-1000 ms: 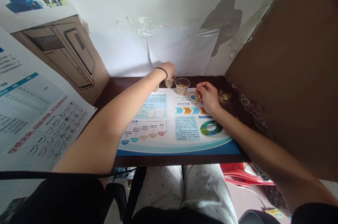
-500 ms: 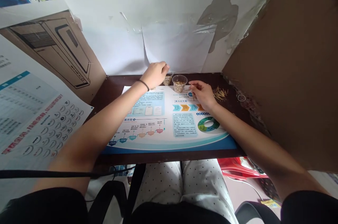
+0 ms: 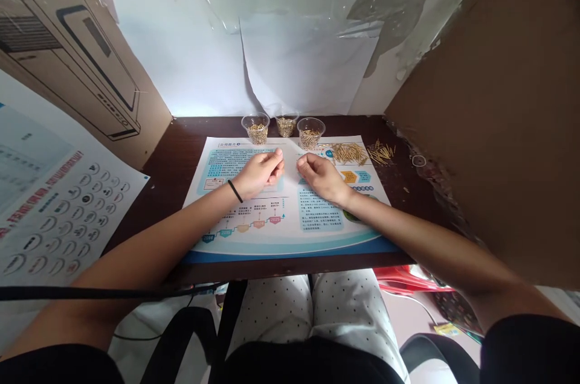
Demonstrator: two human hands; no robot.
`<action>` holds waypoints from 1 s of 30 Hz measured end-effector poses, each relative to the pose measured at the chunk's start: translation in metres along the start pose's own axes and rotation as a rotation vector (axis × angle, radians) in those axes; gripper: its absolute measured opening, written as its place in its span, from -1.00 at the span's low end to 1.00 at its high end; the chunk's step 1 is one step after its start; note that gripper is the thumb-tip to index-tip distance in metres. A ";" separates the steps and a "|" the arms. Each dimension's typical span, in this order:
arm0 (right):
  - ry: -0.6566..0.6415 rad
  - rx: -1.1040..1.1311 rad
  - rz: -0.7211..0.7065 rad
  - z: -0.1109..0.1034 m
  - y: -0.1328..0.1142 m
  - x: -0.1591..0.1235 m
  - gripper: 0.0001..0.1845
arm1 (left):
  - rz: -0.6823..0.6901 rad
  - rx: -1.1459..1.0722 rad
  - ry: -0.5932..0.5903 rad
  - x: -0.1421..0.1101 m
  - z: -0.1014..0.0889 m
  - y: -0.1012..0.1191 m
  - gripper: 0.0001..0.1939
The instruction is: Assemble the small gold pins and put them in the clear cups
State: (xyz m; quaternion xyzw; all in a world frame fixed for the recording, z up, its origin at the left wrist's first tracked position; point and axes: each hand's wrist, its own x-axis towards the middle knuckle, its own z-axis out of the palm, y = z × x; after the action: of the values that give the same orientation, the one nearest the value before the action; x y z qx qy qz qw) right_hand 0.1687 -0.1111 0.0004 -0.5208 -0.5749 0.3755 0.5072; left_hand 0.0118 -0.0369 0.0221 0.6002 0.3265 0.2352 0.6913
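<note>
Drawn back over the printed paper sheet (image 3: 290, 245), left hand (image 3: 258, 174) and right hand (image 3: 319, 174) pinch narrow — any held pin too small to tell — with the sideways strip of thin brass pins (image 3: 348, 153) lying just past the right, by the sheet's far edge.

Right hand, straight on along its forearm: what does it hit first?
Probably the left hand. The right hand points up and left across the printed sheet, toward the left hand's fingertips, with a small gap between them. Depth is unclear, so it might pass just above or beside them.
</note>
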 end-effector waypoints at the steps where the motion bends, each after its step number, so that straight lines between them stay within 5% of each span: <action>1: -0.020 -0.010 0.003 -0.001 0.001 0.000 -0.60 | -0.017 -0.021 -0.001 0.000 0.000 0.001 -0.54; 7: -0.074 -0.014 -0.031 -0.006 0.000 -0.001 -0.50 | -0.033 -0.003 0.044 0.000 0.000 0.000 -0.63; 17: -0.028 0.062 -0.002 -0.006 0.007 0.001 -0.68 | -0.007 0.113 0.031 -0.002 0.004 0.005 -0.72; 23: -0.020 -0.055 -0.026 -0.005 0.002 0.000 -0.71 | 0.088 0.313 0.191 -0.002 0.010 0.000 -0.67; 30: 0.028 -0.142 0.016 0.000 -0.007 0.004 -0.69 | 0.224 0.454 0.147 -0.004 0.010 -0.007 -0.58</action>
State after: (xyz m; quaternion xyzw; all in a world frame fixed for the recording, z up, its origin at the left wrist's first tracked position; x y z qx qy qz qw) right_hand 0.1673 -0.1088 0.0076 -0.5650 -0.5888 0.3307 0.4740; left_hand 0.0156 -0.0478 0.0168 0.7535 0.3518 0.2739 0.4832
